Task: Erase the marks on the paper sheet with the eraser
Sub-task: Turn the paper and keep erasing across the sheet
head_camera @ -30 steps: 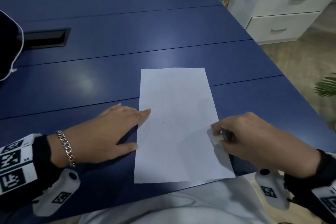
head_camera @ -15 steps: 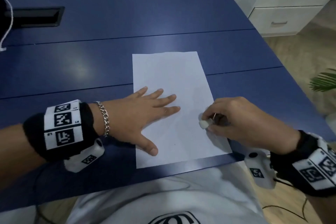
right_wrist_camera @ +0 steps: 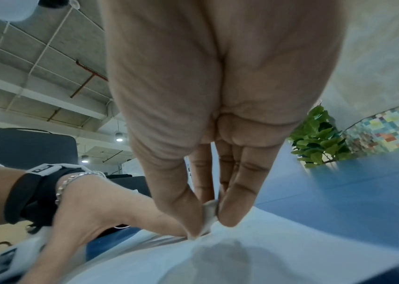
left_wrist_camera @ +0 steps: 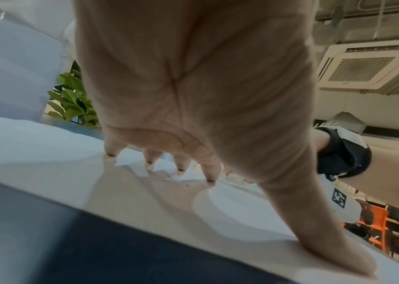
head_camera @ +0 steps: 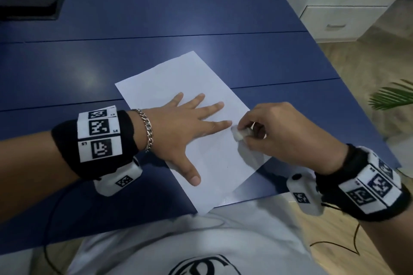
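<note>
A white paper sheet lies angled on a blue table. The left hand presses flat on the sheet, fingers spread wide. The right hand pinches a white eraser against the sheet, just beside the left forefinger.

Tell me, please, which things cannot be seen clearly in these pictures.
- Marks on the paper sheet: too faint in the head view; only one tiny dot shows.
- Eraser: mostly covered by the right hand; only a sliver shows in the right wrist view.
- Paper under the left hand: hidden by the flat palm.
- Eraser's contact with the paper: blurred in the right wrist view.
- Drawer unit: cut off by the head view's edge.
</note>
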The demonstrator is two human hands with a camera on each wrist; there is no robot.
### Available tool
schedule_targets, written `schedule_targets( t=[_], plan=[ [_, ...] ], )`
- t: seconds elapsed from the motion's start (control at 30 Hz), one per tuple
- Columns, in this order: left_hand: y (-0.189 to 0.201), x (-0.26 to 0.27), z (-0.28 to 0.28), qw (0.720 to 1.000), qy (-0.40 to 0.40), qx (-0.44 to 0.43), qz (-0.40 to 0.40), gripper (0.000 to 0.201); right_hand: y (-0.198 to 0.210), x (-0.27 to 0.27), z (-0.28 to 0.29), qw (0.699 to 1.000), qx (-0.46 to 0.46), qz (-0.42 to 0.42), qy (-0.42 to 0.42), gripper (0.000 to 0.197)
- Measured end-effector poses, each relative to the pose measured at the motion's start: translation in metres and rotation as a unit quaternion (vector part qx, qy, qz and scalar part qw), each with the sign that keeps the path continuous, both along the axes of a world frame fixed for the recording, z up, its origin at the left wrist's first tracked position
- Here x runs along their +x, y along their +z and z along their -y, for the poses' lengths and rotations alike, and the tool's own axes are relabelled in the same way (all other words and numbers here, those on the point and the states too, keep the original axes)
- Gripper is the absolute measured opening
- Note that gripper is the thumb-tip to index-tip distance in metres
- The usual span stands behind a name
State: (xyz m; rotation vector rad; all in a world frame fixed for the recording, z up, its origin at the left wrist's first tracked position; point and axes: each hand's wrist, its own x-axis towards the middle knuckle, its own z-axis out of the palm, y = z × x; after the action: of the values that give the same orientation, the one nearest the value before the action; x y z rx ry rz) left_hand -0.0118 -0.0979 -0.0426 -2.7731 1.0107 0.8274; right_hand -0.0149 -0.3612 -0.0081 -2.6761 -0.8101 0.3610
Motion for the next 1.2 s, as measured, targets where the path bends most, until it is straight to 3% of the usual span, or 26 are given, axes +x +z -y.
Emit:
schedule_targets(
  t=[0.23, 0.37, 0.53, 0.6, 0.7, 0.87, 0.93, 1.07, 1.2],
  plan=[
    [-0.002, 0.002, 0.009, 0.999, 0.024, 0.026, -0.001, 0.154, -0.008, -0.026, -0.018, 1.0, -0.018, 0.021, -0.013, 0.008],
    [-0.002, 0.002, 0.009, 0.999, 0.026, 0.032, -0.001, 0.155, -0.003, -0.051, -0.031, 0.998, -0.026, -0.032, 0.047, 0.009],
    [-0.001, 0.002, 0.009, 0.999, 0.023, 0.037, 0.002, 0.156, -0.005, -0.024, -0.017, 0.999, -0.013, 0.026, -0.042, 0.01],
    [-0.001, 0.002, 0.009, 0.999, 0.023, 0.037, 0.002, 0.155, -0.008, -0.042, -0.03, 0.999, -0.019, 0.029, -0.006, 0.011],
    [-0.001, 0.002, 0.009, 0.999, 0.024, 0.034, -0.001, 0.154, -0.004, -0.06, -0.04, 0.998, -0.035, -0.034, 0.043, 0.009],
    [-0.001, 0.002, 0.008, 0.999, 0.026, 0.034, -0.003, 0.155, -0.006, -0.03, -0.016, 0.998, -0.017, 0.022, -0.055, 0.011],
    [-0.001, 0.002, 0.008, 0.999, 0.025, 0.035, -0.003, 0.155, -0.007, -0.045, -0.027, 0.999, -0.031, 0.027, -0.033, 0.013],
    [0.001, 0.003, 0.009, 0.999, 0.025, 0.038, -0.01, 0.155, -0.003, -0.064, -0.039, 0.998, -0.018, -0.046, 0.026, 0.01],
    [0.002, 0.005, 0.003, 0.999, 0.002, 0.033, -0.011, 0.164, -0.001, -0.038, -0.005, 0.998, 0.035, 0.02, -0.056, 0.011]
  ],
)
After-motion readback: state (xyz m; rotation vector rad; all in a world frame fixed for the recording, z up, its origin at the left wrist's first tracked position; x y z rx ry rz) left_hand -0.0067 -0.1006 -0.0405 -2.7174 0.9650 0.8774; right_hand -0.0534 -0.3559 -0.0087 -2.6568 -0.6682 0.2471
